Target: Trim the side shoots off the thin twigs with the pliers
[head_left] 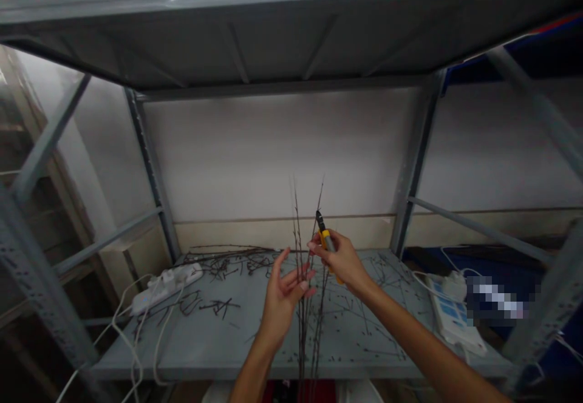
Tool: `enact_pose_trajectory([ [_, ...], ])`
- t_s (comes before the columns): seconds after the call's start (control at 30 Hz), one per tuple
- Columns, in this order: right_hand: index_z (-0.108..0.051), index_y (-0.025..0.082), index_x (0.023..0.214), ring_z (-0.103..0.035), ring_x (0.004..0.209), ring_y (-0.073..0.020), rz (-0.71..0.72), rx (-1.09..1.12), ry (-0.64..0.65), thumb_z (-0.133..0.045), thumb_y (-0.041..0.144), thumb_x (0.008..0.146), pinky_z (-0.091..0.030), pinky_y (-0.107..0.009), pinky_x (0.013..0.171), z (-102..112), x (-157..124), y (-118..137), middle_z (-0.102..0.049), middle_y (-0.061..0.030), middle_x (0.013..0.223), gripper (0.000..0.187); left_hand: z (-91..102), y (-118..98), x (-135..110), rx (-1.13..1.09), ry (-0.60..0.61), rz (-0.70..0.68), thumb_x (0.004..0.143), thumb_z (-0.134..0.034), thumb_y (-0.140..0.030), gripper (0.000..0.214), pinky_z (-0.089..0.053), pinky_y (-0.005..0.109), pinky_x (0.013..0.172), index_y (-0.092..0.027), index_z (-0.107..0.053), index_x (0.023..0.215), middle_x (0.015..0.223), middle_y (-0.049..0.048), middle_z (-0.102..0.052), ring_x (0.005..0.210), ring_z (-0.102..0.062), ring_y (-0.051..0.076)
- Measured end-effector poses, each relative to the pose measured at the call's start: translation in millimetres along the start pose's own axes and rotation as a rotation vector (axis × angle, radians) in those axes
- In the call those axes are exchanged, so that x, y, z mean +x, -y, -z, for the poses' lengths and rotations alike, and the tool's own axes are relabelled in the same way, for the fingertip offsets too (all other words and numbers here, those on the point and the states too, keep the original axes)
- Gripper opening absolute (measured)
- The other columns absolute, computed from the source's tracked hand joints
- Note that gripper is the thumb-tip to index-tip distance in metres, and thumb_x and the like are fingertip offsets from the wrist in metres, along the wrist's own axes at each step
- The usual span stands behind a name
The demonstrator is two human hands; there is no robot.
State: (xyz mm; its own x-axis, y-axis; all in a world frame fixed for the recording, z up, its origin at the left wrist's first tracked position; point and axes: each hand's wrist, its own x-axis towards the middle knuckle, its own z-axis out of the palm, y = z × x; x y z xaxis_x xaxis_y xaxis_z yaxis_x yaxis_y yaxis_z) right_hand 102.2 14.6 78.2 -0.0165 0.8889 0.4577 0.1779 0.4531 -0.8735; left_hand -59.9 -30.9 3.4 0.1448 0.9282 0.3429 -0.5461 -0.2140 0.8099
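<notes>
Well, the right hand is clamped around yellow-handled cutters (their black tip just beside the upright twigs), while the left hand is open, fingers apart.

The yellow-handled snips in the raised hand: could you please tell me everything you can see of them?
The yellow-handled snips stand tilted, their dark pointed tip upward above a yellow grip with a grey, metal-looking strip. The right hand closes around the grip, whose lower end shows below it. They are close to thin bare twigs, though contact cannot be told, above a grey metal shelf.
</notes>
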Motion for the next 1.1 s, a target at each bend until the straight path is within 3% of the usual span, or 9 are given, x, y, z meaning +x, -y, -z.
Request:
enact_pose_trajectory([
  [0.2, -0.06, 0.018, 0.09, -0.056, 0.057, -0.0149, -0.021, -0.002, 0.011, -0.071, 0.044, 0.076, -0.041, -0.027, 0.05, 1, -4, -4, -0.067, -0.0025, 0.074, 0.031, 15.4, 7, 1, 0.08, -0.133, 0.014, 0.079, -0.081, -0.036, 0.046, -0.06, 0.047, 0.087, -0.014, -0.068, 0.117, 0.125, 0.0227, -0.07, 0.123, -0.062, 0.038],
  [0.47, -0.06, 0.018, 0.09, -0.055, 0.057, -0.0146, -0.037, -0.005, -0.008, -0.072, 0.048, 0.076, -0.041, -0.027, 0.05, 2, -7, 2, -0.065, -0.0013, 0.073, 0.036, 29.2, 0, -3, 0.026, -0.216, 0.037, 0.084, -0.076, -0.043, 0.038, -0.059, 0.049, 0.084, -0.019, -0.064, 0.111, 0.115, 0.0165, -0.072, 0.102, -0.072, 0.032],
  [0.83, -0.063, 0.017, 0.091, -0.054, 0.06, -0.0146, -0.029, -0.04, -0.061, -0.072, 0.05, 0.074, -0.041, -0.027, 0.052, 5, -2, -5, -0.065, -0.0027, 0.077, 0.038, 37.4, -8, -12, 0.012, -0.191, 0.044, 0.075, -0.084, -0.032, 0.038, -0.057, 0.046, 0.09, -0.018, -0.067, 0.106, 0.121, 0.0151, -0.071, 0.112, -0.069, 0.033],
  [1.1, -0.065, 0.017, 0.092, -0.055, 0.064, -0.0159, 0.001, -0.053, -0.074, -0.072, 0.046, 0.075, -0.043, -0.028, 0.056, -2, -1, -18, -0.066, -0.0036, 0.08, 0.035, 45.6, 4, -21, 0.084, -0.095, 0.114, 0.074, -0.085, -0.028, 0.037, -0.053, 0.042, 0.097, -0.015, -0.069, 0.105, 0.114, 0.0165, -0.074, 0.109, -0.07, 0.03],
])
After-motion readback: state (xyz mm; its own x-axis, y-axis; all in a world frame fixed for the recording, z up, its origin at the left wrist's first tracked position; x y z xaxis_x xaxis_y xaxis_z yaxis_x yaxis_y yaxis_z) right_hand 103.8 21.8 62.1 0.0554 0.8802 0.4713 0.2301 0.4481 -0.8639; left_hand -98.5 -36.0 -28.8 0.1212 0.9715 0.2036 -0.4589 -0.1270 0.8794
